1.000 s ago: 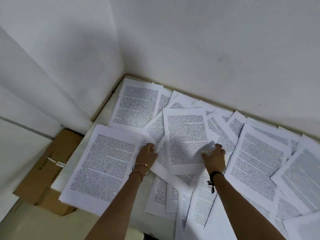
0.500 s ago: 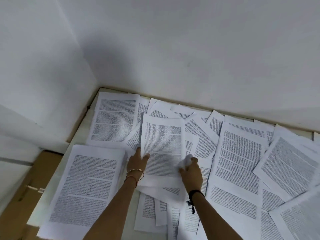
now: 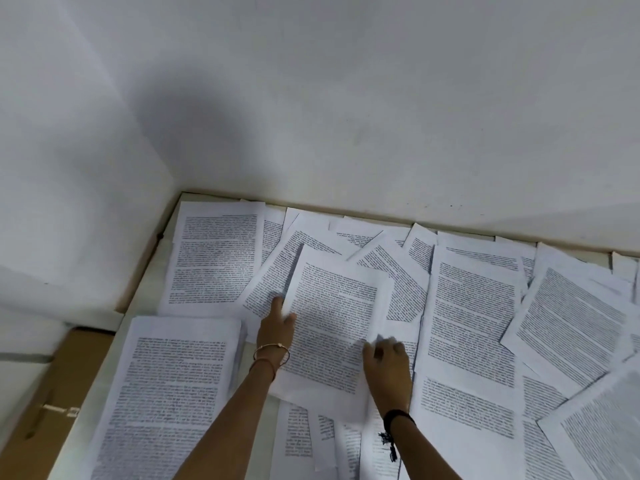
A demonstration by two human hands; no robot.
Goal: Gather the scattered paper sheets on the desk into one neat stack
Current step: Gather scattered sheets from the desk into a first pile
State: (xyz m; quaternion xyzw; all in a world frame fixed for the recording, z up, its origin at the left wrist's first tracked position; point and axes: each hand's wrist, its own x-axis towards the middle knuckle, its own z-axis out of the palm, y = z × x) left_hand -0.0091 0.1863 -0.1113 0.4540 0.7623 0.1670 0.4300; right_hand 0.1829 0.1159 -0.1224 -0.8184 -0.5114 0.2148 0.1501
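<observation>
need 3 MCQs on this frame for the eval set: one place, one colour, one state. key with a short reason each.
1. Where does the thick paper stack lie?
A) left of the left hand
B) against the back wall
C) under the right forearm

2. What colour is the band on the right wrist?
A) red
B) black
C) white

3. The centre sheet is:
A) untouched
B) rolled up
C) gripped at its side edges by both hands

Key:
1 A: the stack sits beside the left forearm, next to the cardboard box.
2 B: the band is dark, with a tassel hanging from it.
3 C: the left hand's fingers are at its left edge and the right hand pinches its right edge.
</observation>
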